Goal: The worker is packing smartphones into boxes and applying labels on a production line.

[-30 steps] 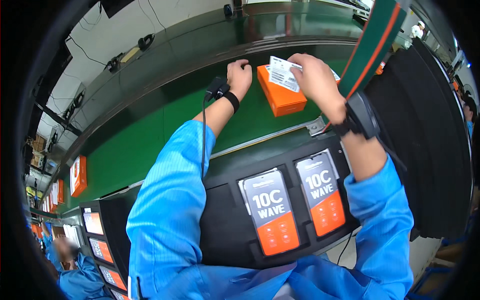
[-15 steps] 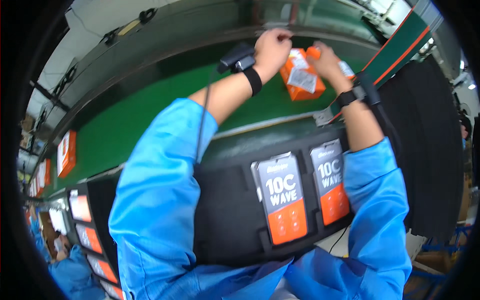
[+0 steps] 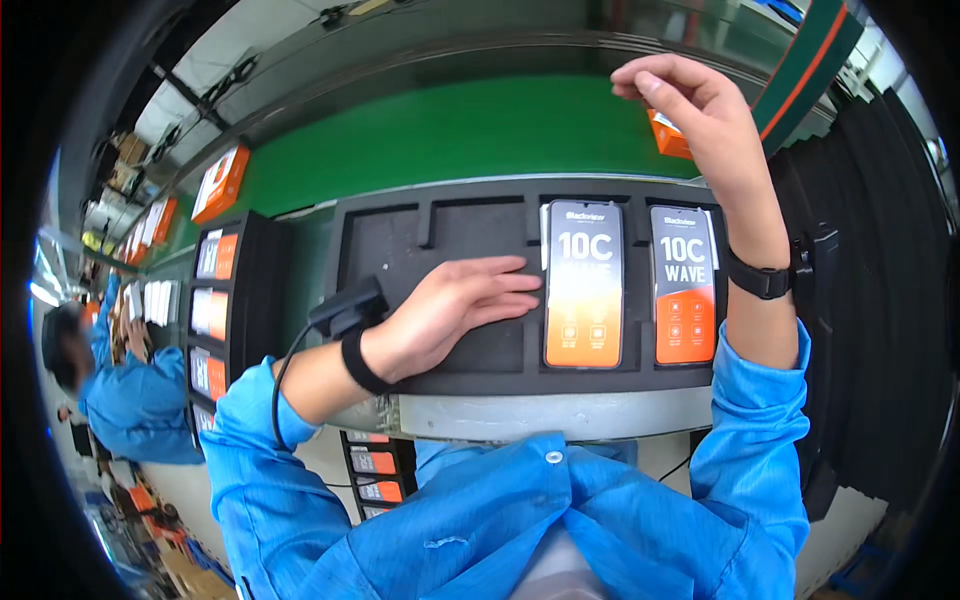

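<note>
Phone, grey-and-orange film on its face [image 3: 584, 312]: one unit, lying face up in the black tray [image 3: 500, 382], centre of the frame; glare across its middle.

Left hand [image 3: 455, 312]: centre of the frame, over the tray. Grip wide, fingers extended, nothing held; fingertips just beside the phone's left edge, contact not certain.

Right hand [image 3: 700, 105]: upper right, raised. Grip narrow, fingers curled toward the thumb; no item visible in it, though a thin one could be hidden.

Handling note (judgement): the phone is best taken by its two long edges, fingers off the glossy face, and lifted straight up so that it does not catch on the slot wall. The white strip [image 3: 544, 238] at its upper left edge could snag or shift.

Surroundings: second phone [image 3: 685, 285], same print, right of the first, close to the right forearm; orange box [image 3: 671, 138], upper right, partly behind the right hand; green belt [image 3: 430, 130], across the top; another orange box [image 3: 222, 185], upper left; co-worker in blue [image 3: 145, 405], far left.

Obstructions: black cable [image 3: 278, 390] from the left wrist, liable to drag; green post [image 3: 812, 75], upper right, limiting reach beyond the right hand.
</note>
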`<action>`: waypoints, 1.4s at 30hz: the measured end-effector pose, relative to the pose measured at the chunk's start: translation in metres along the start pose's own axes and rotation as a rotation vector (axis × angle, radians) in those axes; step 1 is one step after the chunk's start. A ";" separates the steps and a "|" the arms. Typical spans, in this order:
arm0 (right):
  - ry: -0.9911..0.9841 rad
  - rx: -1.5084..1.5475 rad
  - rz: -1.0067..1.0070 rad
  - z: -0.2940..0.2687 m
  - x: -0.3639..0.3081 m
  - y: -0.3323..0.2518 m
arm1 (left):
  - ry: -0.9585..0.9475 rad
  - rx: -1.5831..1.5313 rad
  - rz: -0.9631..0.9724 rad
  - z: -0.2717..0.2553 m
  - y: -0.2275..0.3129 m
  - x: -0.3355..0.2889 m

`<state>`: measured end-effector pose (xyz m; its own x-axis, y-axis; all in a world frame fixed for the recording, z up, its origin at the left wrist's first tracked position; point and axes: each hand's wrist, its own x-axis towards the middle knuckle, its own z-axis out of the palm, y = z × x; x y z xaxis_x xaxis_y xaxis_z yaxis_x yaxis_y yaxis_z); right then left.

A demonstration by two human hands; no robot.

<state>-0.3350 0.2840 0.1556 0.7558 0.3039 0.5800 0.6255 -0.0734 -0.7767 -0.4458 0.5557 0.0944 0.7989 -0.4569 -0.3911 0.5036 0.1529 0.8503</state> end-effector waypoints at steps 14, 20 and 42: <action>0.195 0.032 0.118 -0.023 -0.019 0.023 | -0.031 0.183 0.102 0.038 -0.031 0.042; -0.276 -0.463 0.361 -0.013 -0.043 0.007 | -0.092 0.321 0.240 0.018 -0.040 0.055; -0.462 -1.255 0.138 0.034 -0.094 0.003 | 0.102 -0.078 0.224 0.028 0.012 0.011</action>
<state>-0.4110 0.2870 0.0901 0.8482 0.4955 0.1871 0.4914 -0.8680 0.0708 -0.4403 0.5279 0.1103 0.9207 -0.3133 -0.2328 0.3308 0.3097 0.8914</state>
